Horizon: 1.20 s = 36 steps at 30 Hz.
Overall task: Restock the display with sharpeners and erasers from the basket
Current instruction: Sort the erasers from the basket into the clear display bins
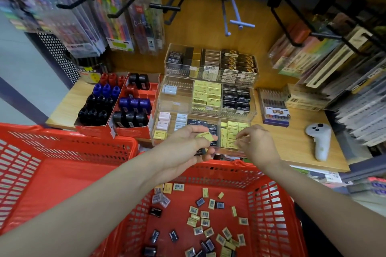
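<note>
Yellow erasers sat gripped in the left hand, along with a dark one, held over the front tier of the clear display. Beside it the right hand pinched something small at the yellow compartment. More erasers lay loose in the red basket below.

Yellow erasers in hand; more loose in basket.

The right hand is blurred, perhaps pinching something; hanging packs smear at the edges.
</note>
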Tool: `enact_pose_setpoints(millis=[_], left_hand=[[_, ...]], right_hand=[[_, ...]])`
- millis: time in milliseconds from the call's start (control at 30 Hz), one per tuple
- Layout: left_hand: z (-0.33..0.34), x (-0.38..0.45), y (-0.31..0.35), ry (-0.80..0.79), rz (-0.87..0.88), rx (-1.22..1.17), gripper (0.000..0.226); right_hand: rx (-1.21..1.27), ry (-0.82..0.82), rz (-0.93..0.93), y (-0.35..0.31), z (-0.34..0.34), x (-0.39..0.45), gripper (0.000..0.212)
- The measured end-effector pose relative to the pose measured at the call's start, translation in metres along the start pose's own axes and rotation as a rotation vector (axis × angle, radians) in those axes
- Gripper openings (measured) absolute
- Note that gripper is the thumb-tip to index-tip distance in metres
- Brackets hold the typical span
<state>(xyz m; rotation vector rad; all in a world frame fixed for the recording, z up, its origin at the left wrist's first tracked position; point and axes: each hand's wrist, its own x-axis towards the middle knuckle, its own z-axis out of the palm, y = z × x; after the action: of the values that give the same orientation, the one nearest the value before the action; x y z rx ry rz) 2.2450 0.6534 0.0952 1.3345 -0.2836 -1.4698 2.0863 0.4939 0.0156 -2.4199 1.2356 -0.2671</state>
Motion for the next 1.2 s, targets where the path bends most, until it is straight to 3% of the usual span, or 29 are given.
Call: enact_pose_setpoints(millis=[100, 167, 200, 300, 433, 600, 667, 733, 833, 933, 1067, 1200], left_hand=[[0.0, -0.002, 0.001, -0.044, 0.013, 0.023, 0.03], [0.001, -0.004, 0.002, -0.071, 0.016, 0.033, 0.033], [0.002, -0.005, 0.003, -0.09, 0.019, 0.038, 0.035], [0.006, -0.008, 0.004, -0.163, 0.043, 0.056, 0.039], [0.009, -0.011, 0.0, -0.197, 0.041, 0.102, 0.044], [0.004, -0.011, -0.001, -0.074, 0.072, 0.098, 0.027], [0.0, -0.01, 0.001, -0.045, 0.075, 0.081, 0.015], [-0.001, -0.01, 0.001, -0.034, 0.075, 0.078, 0.018], [0.001, -0.006, -0.001, 0.014, 0.042, 0.061, 0.025], [0.003, -0.004, 0.0, 0.019, -0.032, 0.006, 0.006], [0.0, -0.004, 0.001, -0.048, -0.042, 0.033, 0.03], [-0.004, -0.006, -0.001, -0.089, 0.009, 0.159, 0.03]], right_hand=[[0.204, -0.025, -0.054, -0.029, -0.029, -0.005, 0.011], [0.509, -0.163, -0.13, -0.053, -0.053, -0.016, 0.02], [0.535, -0.218, -0.216, -0.061, -0.063, -0.022, 0.028], [0.35, -0.273, -0.412, -0.067, -0.072, -0.034, 0.042], [0.308, -0.096, -0.485, -0.063, -0.066, -0.043, 0.028], [0.11, 0.08, -0.301, -0.022, -0.067, -0.024, 0.026], [-0.066, 0.044, -0.212, 0.001, -0.062, -0.014, 0.029], [-0.169, -0.056, -0.171, 0.016, -0.051, -0.01, 0.032], [-0.226, -0.137, -0.158, 0.021, -0.037, -0.005, 0.033], [-0.244, -0.19, -0.141, 0.019, -0.028, 0.003, 0.034], [-0.3, -0.242, -0.116, 0.014, -0.022, 0.009, 0.034], [-0.437, -0.224, -0.091, 0.01, -0.027, 0.009, 0.032]])
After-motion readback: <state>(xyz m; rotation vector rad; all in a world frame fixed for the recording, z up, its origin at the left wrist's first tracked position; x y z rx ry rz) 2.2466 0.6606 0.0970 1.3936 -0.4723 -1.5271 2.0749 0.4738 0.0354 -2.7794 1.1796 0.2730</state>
